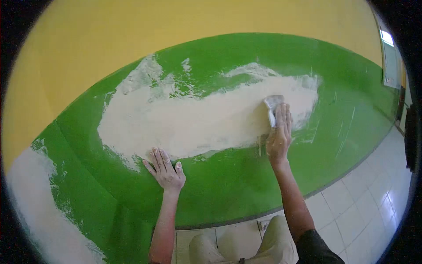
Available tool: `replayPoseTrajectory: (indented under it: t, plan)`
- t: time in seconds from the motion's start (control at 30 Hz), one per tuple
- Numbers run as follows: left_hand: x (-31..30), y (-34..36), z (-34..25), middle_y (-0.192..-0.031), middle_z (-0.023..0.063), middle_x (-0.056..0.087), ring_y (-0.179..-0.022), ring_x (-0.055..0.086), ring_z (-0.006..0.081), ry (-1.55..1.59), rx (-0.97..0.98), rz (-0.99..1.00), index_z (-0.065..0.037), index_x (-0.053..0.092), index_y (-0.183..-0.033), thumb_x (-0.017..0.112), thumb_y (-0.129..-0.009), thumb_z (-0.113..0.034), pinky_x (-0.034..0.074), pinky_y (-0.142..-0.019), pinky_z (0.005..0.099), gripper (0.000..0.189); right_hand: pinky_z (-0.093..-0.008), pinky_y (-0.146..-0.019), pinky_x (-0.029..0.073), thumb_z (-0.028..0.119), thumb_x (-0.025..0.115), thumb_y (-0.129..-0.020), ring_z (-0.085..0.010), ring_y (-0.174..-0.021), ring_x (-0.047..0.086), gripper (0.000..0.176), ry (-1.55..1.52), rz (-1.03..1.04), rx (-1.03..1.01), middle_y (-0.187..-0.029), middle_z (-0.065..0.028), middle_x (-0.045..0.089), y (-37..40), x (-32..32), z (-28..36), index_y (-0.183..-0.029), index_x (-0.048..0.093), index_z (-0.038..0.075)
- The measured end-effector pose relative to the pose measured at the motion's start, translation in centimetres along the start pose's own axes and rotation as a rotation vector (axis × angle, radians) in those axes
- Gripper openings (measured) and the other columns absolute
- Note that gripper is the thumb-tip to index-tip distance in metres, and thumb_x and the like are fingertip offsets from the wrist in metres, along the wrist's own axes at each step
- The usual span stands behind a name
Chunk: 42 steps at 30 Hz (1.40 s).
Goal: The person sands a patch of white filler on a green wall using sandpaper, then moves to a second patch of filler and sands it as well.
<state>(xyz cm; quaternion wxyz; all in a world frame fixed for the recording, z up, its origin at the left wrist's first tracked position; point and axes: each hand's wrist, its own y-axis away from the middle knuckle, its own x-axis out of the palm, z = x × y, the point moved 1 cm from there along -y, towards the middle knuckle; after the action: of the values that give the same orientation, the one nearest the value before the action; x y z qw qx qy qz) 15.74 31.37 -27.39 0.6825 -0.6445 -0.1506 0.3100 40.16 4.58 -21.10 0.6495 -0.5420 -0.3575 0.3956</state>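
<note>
Wall (347,92), one: green, with yellow at 12 o'clock. White patch (184,123), large, ragged-edged, across the middle of the green. Second patch (35,207), also white, at 8 o'clock. Pad (273,102), one, pale grey, at 2 o'clock, against the white patch. Right hand (280,132), at 3 o'clock: fingers together, clamped on the pad. Left hand (167,174), at 7 o'clock: fingers apart, dusted white, laid on the wall at the patch's edge. Tiled floor (351,198), at 4 o'clock.
</note>
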Motion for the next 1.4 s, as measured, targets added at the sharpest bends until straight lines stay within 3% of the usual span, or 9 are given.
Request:
replayPoseTrajectory:
  t: [0.13,0.2,0.4,0.5,0.63,0.9,1.1,1.3,1.4]
  plan:
    - [0.3,0.4,-0.2,-0.161,0.0202,0.028,-0.152,0.021,0.036,0.015,-0.022,0.028,0.001,0.029,-0.154,0.034,-0.103,-0.04,0.006,-0.121,0.0642,0.066,-0.0521,-0.118,0.032,0.0,0.049,-0.096,-0.0371,-0.14,0.044,0.041,-0.112,0.012,-0.028,-0.144,-0.0245,0.052,6.4,1.9,3.7,-0.136,0.055,-0.005]
    - [0.3,0.6,0.1,-0.162,0.018,0.028,-0.152,0.021,0.0339,0.026,-0.031,0.02,0.0,0.032,-0.153,0.032,-0.103,-0.044,0.006,-0.121,0.064,0.066,-0.0531,-0.118,0.032,0.0,0.049,-0.094,-0.0378,-0.14,0.045,0.045,-0.189,0.281,-0.28,-0.144,-0.0235,0.053,10.3,2.2,4.9,-0.138,0.054,-0.005]
    - [0.3,0.5,0.0,-0.161,0.0194,0.028,-0.152,0.022,0.0347,0.04,-0.009,0.005,0.0,0.031,-0.153,0.032,-0.104,-0.043,0.007,-0.12,0.065,0.066,-0.0532,-0.116,0.034,0.0,0.05,-0.09,-0.0374,-0.138,0.048,0.043,-0.231,0.082,-0.162,-0.14,-0.0208,0.058,-0.9,3.4,9.4,-0.131,0.06,-0.006]
    - [0.3,0.5,0.0,-0.161,0.0198,0.028,-0.151,0.023,0.0357,0.029,-0.015,0.018,0.0,0.031,-0.153,0.032,-0.104,-0.042,0.007,-0.12,0.0656,0.065,-0.0527,-0.116,0.035,0.001,0.051,-0.09,-0.0378,-0.137,0.049,0.04,-0.231,0.103,-0.167,-0.138,-0.0218,0.059,-1.1,3.3,9.4,-0.129,0.061,-0.006]
    - [0.4,0.4,0.1,-0.16,0.0222,0.029,-0.15,0.026,0.0379,0.017,0.003,0.009,0.002,0.029,-0.154,0.032,-0.104,-0.041,0.008,-0.12,0.0656,0.066,-0.0524,-0.115,0.035,0.002,0.051,-0.091,-0.0389,-0.137,0.048,0.041,-0.128,0.156,-0.185,-0.139,-0.0232,0.058,7.0,3.3,6.0,-0.13,0.06,-0.007]
    - [0.4,0.4,0.2,-0.16,0.0203,0.03,-0.151,0.024,0.0356,0.032,-0.009,-0.014,0.0,0.031,-0.153,0.032,-0.104,-0.043,0.007,-0.12,0.0666,0.065,-0.0537,-0.115,0.035,0.003,0.051,-0.092,-0.0409,-0.133,0.052,0.037,-0.224,-0.013,-0.153,-0.134,-0.0228,0.062,-3.5,4.3,10.3,-0.125,0.064,-0.007]
    - [0.2,0.3,-0.1,-0.159,0.0234,0.03,-0.149,0.026,0.0397,0.007,0.007,0.001,0.002,0.031,-0.152,0.031,-0.105,-0.04,0.009,-0.119,0.0651,0.064,-0.0539,-0.115,0.034,-0.004,0.05,-0.088,-0.0426,-0.134,0.051,0.04,-0.176,0.105,-0.135,-0.133,-0.0248,0.061,6.5,2.3,6.5,-0.126,0.061,-0.009]
    - [0.5,0.4,0.1,-0.161,0.0193,0.029,-0.151,0.023,0.0341,0.013,-0.015,-0.018,0.0,0.032,-0.153,0.03,-0.105,-0.043,0.008,-0.12,0.0655,0.065,-0.0549,-0.116,0.033,0.002,0.051,-0.091,-0.043,-0.137,0.047,0.041,-0.284,0.02,-0.102,-0.137,-0.0253,0.058,-2.3,4.0,10.3,-0.129,0.058,-0.009]
    - [0.3,0.4,-0.1,-0.161,0.0192,0.03,-0.151,0.023,0.0342,0.021,-0.024,-0.008,0.0,0.032,-0.153,0.03,-0.105,-0.043,0.007,-0.121,0.0646,0.065,-0.055,-0.117,0.032,-0.001,0.052,-0.091,-0.0419,-0.137,0.046,0.042,-0.257,0.068,-0.135,-0.138,-0.0237,0.057,0.4,3.0,8.8,-0.132,0.056,-0.008]
